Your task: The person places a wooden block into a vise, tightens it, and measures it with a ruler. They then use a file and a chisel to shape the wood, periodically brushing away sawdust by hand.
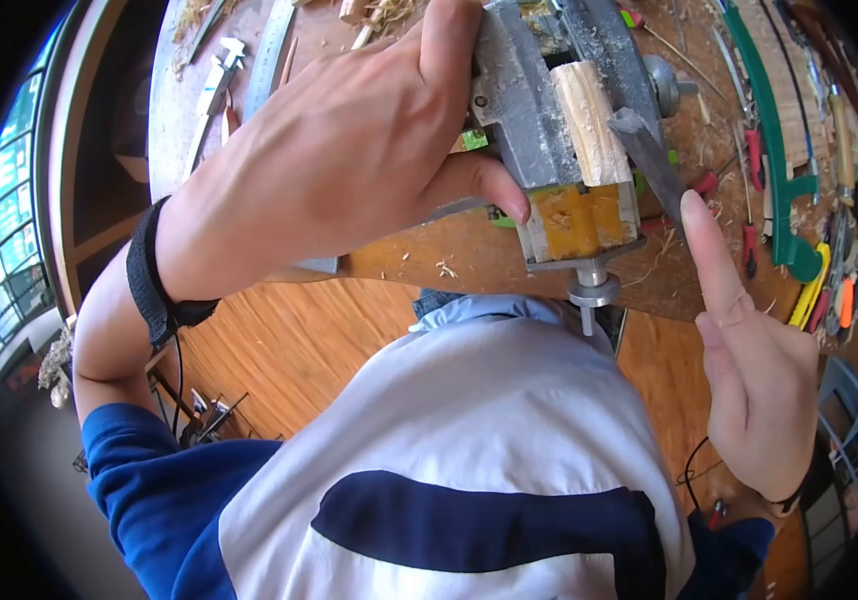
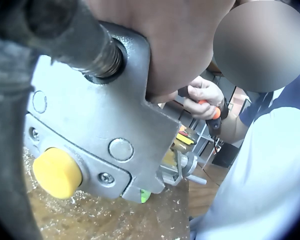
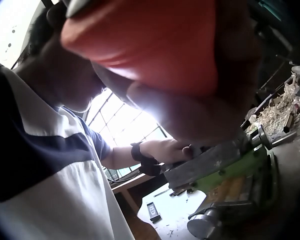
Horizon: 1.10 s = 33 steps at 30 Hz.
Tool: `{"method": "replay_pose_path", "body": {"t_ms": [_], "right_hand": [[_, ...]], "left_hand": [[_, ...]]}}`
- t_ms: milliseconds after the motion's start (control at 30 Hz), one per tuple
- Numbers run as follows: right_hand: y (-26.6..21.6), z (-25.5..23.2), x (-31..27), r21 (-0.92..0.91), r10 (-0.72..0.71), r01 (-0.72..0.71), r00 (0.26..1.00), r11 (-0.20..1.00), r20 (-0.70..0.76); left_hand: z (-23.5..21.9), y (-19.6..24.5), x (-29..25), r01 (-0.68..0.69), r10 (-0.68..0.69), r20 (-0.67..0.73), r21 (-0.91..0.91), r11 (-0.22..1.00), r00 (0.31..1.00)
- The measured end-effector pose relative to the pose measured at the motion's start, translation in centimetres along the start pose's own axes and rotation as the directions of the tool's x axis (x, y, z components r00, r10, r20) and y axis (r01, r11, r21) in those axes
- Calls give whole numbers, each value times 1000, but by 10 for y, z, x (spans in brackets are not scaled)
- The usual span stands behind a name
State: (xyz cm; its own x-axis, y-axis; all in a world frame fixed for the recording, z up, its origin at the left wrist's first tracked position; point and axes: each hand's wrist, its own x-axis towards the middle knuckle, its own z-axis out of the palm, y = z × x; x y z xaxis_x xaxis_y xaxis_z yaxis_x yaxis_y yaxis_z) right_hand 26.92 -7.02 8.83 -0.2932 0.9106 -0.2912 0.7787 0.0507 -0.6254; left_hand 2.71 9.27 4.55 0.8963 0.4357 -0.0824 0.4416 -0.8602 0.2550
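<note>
A pale, roughly rounded piece of wood (image 1: pixel 589 130) sits in a grey bench vise (image 1: pixel 517 105), dusted with shavings. My left hand (image 1: pixel 349 145) grips the side of the vise, its thumb against the edge near the wood; the other fingers are partly hidden. My right hand (image 1: pixel 764 385) holds a dark flat file (image 1: pixel 654 165) with the index finger laid along it. The file's tip is close beside the wood's right side. In the right wrist view the orange handle (image 3: pixel 145 47) fills the palm, and the left wrist view shows the right hand (image 2: pixel 202 97) round it.
Left of the vise lie a caliper (image 1: pixel 217 80) and a steel ruler (image 1: pixel 269 55). At right are a green saw-like frame (image 1: pixel 774 150), a yellow cutter (image 1: pixel 817 280) and several hand tools. Wood shavings (image 3: pixel 280 105) are scattered on the bench. A vise handle (image 1: pixel 589 290) sticks out toward me.
</note>
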Motion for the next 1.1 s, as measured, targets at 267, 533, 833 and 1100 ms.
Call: {"method": "replay_pose_path", "body": {"t_ms": [267,533,833,1100], "right_hand": [[2,9,-1,-19,-5,3,997,1000,-81],[5,4,12,17,11,-10,998,1000,-55],[12,1,-4,241,41,-57,997,969,71],[9,3,5,254,66,-83,995,964,75]], "left_hand": [[-21,9,11,47,-30,220,-75,996,975],[-17,5,10,36,-19,145,-116,993,989],[-19,6,12,28,2,219,-134,991,976],[-15,2,11,37,-7,179,-167,985,984]]}}
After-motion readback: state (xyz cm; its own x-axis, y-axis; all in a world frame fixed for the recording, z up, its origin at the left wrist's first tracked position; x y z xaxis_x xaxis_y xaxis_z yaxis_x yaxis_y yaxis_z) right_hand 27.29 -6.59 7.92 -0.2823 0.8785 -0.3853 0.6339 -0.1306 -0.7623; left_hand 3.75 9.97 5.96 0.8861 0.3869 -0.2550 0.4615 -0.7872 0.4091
